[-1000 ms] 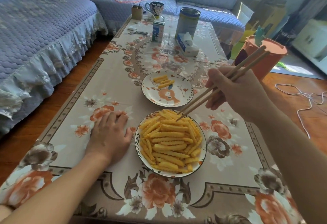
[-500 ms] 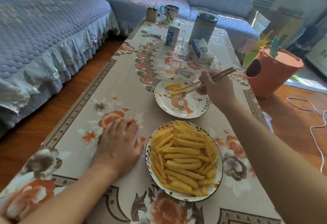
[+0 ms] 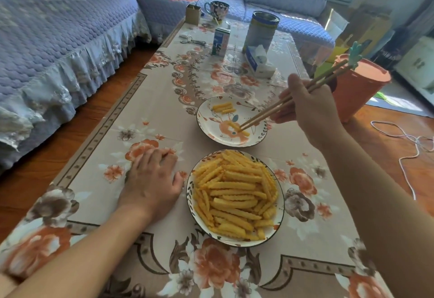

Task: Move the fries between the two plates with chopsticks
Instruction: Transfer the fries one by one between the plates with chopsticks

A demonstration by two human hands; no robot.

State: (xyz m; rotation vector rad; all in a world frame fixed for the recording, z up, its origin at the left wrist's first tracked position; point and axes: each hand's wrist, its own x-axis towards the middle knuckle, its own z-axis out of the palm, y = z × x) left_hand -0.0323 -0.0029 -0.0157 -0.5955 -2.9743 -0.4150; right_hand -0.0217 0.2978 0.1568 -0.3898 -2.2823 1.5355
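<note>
Nearby, tissue box [image 3: 258, 61], tin [image 3: 260, 30], carton [image 3: 221, 42]

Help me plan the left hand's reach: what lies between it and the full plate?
Nothing: in the head view only bare floral tablecloth separates the left hand from the full plate.

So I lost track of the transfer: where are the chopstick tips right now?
In the head view, the wooden chopsticks in the right hand touch a fry on the far floral plate.
</note>
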